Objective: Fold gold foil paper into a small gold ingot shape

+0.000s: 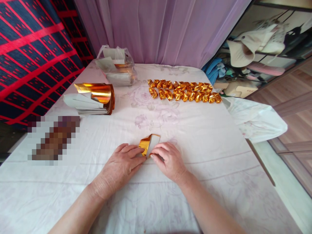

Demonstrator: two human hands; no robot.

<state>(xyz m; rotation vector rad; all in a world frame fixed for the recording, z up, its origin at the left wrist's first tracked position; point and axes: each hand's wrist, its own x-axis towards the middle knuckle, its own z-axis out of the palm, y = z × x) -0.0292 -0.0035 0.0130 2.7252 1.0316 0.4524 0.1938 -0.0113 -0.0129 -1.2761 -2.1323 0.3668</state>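
A small sheet of gold foil paper [155, 141] lies partly folded on the table, its pale back showing on the right and a shiny gold flap on the left. My left hand [125, 161] rests low over the flap's left side, with forefinger and thumb closed on its lower edge. Thumb and fingertips of my right hand [169, 159] pinch the near right edge, close to the left thumb. Fingertips cover the paper's lower corner. Beyond, folded gold foil pieces [184, 91] stand in two rows.
A curled stack of gold foil sheets [95, 100] sits at the left, with a clear plastic bag [117, 66] of more sheets behind it. A blurred-out patch [56, 139] covers something on the left. A white plastic bag [260, 118] hangs by the right table edge, below cluttered shelves [268, 55].
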